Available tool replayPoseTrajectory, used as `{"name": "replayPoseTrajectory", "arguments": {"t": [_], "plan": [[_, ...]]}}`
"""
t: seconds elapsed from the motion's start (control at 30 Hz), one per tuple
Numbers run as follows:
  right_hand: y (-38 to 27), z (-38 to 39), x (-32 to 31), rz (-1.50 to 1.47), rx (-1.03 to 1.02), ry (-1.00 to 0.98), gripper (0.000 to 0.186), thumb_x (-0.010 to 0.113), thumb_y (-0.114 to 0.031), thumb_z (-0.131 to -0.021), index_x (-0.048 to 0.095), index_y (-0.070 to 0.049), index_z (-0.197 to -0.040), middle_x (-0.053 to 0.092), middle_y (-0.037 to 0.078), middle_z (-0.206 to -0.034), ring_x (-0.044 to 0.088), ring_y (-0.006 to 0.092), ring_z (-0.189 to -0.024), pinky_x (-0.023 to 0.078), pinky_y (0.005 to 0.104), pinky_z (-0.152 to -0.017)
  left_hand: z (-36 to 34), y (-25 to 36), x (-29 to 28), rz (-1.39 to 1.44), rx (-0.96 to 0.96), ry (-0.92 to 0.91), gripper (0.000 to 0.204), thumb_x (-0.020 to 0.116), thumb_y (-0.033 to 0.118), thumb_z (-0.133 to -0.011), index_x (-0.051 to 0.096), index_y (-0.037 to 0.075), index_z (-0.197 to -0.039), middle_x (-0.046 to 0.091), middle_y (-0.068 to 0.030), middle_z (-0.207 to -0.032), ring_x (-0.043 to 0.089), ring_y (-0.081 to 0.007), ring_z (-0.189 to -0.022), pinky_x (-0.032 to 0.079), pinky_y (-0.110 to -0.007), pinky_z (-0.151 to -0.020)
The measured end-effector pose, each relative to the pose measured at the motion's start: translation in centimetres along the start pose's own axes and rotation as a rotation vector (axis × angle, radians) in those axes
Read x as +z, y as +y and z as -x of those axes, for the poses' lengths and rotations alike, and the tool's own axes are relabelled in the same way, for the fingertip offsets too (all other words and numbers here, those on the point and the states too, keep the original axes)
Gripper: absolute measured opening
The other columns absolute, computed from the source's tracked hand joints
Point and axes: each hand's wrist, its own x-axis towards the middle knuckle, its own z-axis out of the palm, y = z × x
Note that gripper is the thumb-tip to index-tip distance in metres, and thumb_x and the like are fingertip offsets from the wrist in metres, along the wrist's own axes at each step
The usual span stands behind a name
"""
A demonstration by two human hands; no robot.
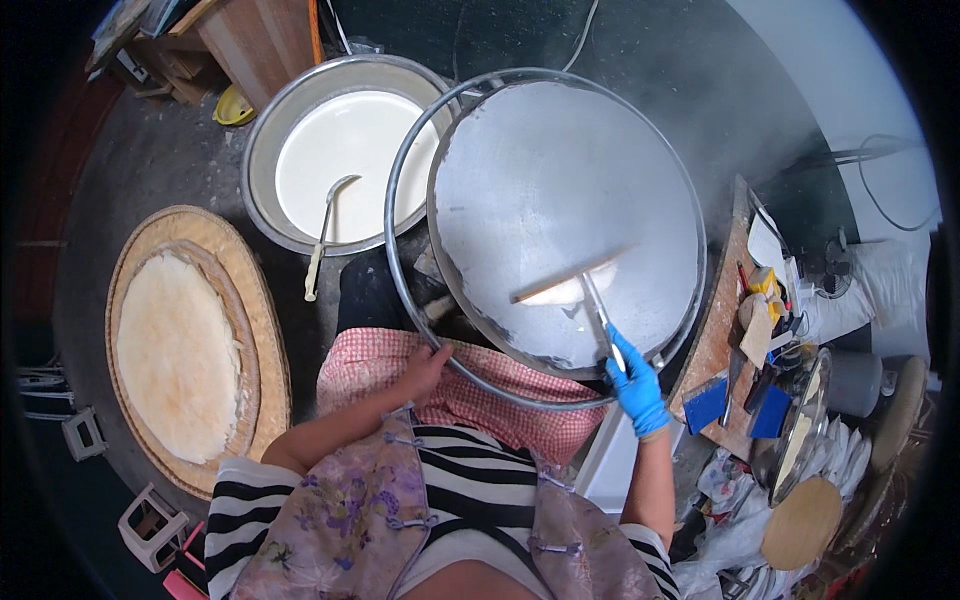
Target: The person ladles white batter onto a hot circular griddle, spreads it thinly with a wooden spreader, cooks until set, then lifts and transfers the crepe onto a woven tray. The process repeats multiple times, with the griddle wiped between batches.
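Observation:
My right hand (pixel 638 388), in a blue glove, grips the metal handle of a batter spreader (pixel 597 305) with a thin wooden blade. Its blade rests on a large round griddle (pixel 560 170), beside a small pool of white batter (pixel 572 290). Bare and ungloved, my left hand (pixel 424 374) is closed on the near left part of the metal ring (pixel 393 215) around the griddle. To the left stands a wide metal basin (pixel 262 170) of white batter, a ladle (pixel 325 235) leaning in it with its handle over the near rim.
Round thin flatbreads (pixel 180 350) lie on a woven tray (pixel 275 400) at the left. A wooden board (pixel 705 370) on the right carries blue scrapers (pixel 706 403) and small tools. Plastic bags (pixel 735 540) lie below it. Steam drifts behind the griddle. A stool (pixel 152 527) stands lower left.

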Motion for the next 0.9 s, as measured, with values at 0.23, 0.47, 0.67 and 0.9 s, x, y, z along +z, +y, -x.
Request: {"name": "replayPoseTrajectory", "arguments": {"t": [0.23, 0.47, 0.67, 0.9], "plan": [[-2.1, 5.1, 7.4, 0.21, -0.194, 0.143, 0.05, 0.055, -0.007, -0.085, 0.044, -0.018, -0.132, 0.056, 0.014, -0.12, 0.059, 0.0229, -0.102, 0.046, 0.0303, -0.083, 0.3, 0.6, 0.0, 0.091, -0.014, -0.009, 0.022, 0.049, 0.026, -0.093, 0.048, 0.007, -0.103, 0.053, -0.0052, -0.097, 0.053, -0.0172, -0.09, 0.047, -0.034, -0.081], [-2.8, 4.5, 8.7, 0.055, -0.183, 0.197, 0.049, 0.056, -0.004, -0.084, 0.042, -0.004, -0.131, 0.052, 0.014, -0.125, 0.054, 0.0204, -0.109, 0.04, 0.0292, -0.093, 0.3, 0.2, 0.1, 0.055, 0.061, -0.016, 0.019, 0.049, 0.023, -0.093, 0.048, 0.006, -0.102, 0.055, -0.0063, -0.096, 0.056, -0.0174, -0.089, 0.049, -0.031, -0.079], [-1.3, -1.7, -1.2, -0.195, 0.132, 0.084, 0.04, 0.058, -0.012, -0.087, 0.05, -0.002, -0.125, 0.061, 0.006, -0.105, 0.059, 0.0105, -0.083, 0.049, 0.0217, -0.072, -0.1, -0.2, 0.2, 0.04, 0.137, 0.023, 0.02, 0.051, 0.022, -0.092, 0.049, 0.004, -0.1, 0.057, -0.0067, -0.092, 0.057, -0.0153, -0.081, 0.049, -0.027, -0.069], [-4.3, -9.4, -0.9, 0.007, 0.176, -0.1, 0.035, 0.057, -0.017, -0.087, 0.056, -0.005, -0.12, 0.06, 0.0, -0.081, 0.052, 0.0061, -0.066, 0.044, 0.0206, -0.06, -2.2, 3.6, -3.3, 0.01, 0.282, 0.047, 0.019, 0.054, 0.02, -0.089, 0.053, 0.001, -0.092, 0.062, -0.0085, -0.08, 0.059, -0.0129, -0.068, 0.046, -0.024, -0.058]]}}
